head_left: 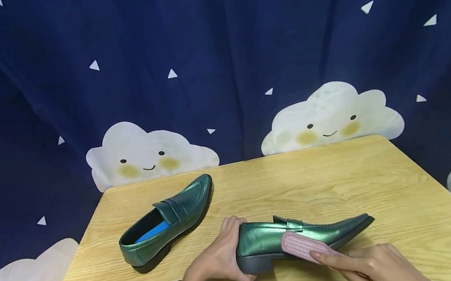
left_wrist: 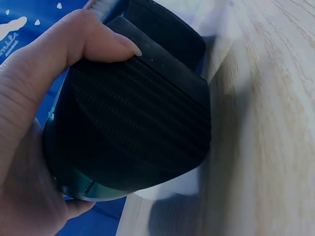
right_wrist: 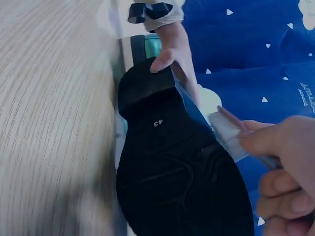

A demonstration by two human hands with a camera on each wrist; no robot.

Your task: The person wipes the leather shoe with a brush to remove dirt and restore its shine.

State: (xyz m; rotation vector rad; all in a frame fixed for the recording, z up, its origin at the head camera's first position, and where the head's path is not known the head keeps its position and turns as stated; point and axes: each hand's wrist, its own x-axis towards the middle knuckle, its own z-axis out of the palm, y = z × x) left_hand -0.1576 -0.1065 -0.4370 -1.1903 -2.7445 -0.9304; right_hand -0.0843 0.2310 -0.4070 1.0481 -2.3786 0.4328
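Note:
My left hand grips a shiny green loafer by its heel, toe pointing right. In the left wrist view the thumb presses on the black ribbed heel. With my right hand I hold a pink brush, its index finger laid along the back. The bristles face the side of the shoe in the right wrist view. That view also shows the black sole, marked 43, turned toward the camera.
A second green loafer with a blue insole stands on the wooden table, left of my hands. Behind the table hangs a dark blue curtain printed with white clouds and triangles.

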